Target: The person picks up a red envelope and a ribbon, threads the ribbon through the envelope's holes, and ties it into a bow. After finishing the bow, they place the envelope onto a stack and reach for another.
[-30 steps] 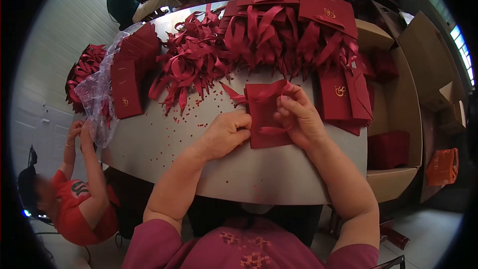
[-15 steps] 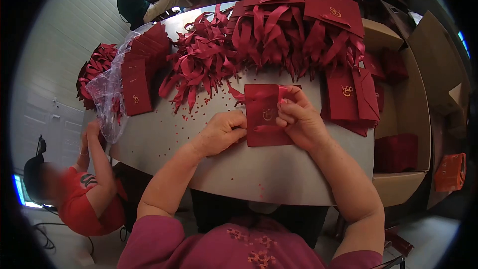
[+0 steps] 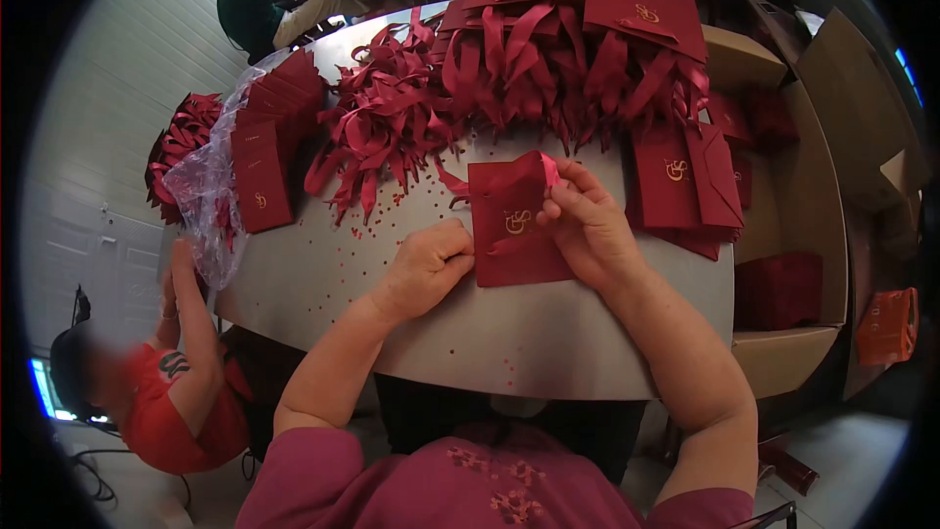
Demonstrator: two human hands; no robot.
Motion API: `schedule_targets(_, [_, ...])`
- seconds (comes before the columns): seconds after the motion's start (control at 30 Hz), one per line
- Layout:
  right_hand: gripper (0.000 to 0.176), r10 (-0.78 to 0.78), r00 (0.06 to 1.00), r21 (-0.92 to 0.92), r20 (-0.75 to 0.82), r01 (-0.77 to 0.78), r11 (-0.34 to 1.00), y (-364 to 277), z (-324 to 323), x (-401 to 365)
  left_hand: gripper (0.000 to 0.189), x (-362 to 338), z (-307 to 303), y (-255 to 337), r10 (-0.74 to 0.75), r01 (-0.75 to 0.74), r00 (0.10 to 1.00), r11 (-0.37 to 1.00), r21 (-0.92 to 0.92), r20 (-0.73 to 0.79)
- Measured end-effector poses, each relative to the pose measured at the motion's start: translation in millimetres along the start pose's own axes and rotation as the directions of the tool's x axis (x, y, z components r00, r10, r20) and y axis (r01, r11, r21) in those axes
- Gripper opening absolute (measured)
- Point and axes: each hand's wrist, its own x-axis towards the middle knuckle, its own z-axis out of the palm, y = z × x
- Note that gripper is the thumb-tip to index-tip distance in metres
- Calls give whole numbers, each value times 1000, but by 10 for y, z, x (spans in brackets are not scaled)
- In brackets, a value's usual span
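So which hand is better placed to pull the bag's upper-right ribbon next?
Probably the right hand: its fingertips pinch the pink ribbon. The left hand is curled at the left edge of the red gift bag.

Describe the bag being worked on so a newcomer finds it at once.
Start at the grey table, on the wearer's side. Between the left hand and right hand lies a dark-red bag with a gold logo. Unlike the stacked bags beyond, it lies singly, the right hand pinching a ribbon at its upper right.
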Motion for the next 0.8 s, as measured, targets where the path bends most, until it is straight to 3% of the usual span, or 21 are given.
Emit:
schedule_targets(0.13, [44,91,987,43,133,-97,994,-76,-51,-2,8,-53,-61,-133,26,-26,1000,999,20,-8])
schedule_targets(0.2, [44,98,988,17,120,-101,995,-104,-49,-13,7,-93,-149,-185,-27,23,999,996,-89,-44])
schedule_targets(0.37, [43,166,975,-90,146,-154,984,-91,8,-28,4,-174,-264,-149,-38,38,999,999,-11,34])
schedule_targets(0.57, [40,96,985,-419,144,-27,908,-85,198,-114,7,-207,-191,-44,-34,31,998,998,58,58])
schedule_targets(0.63, [42,34,980,-602,198,94,793,-51,262,-127,9,-177,-125,-43,-4,-1,996,998,61,86])
schedule_targets(0.67, [42,40,979,-604,199,90,792,-22,268,-131,10,-159,-73,-61,30,-32,995,999,22,90])
schedule_targets(0.73, [46,53,986,-411,159,17,911,36,270,-129,12,-123,-17,-63,59,-57,994,998,-17,90])
schedule_targets(0.8, [49,43,994,-313,98,-10,950,40,158,-56,13,-74,-27,-15,136,-138,985,990,11,110])
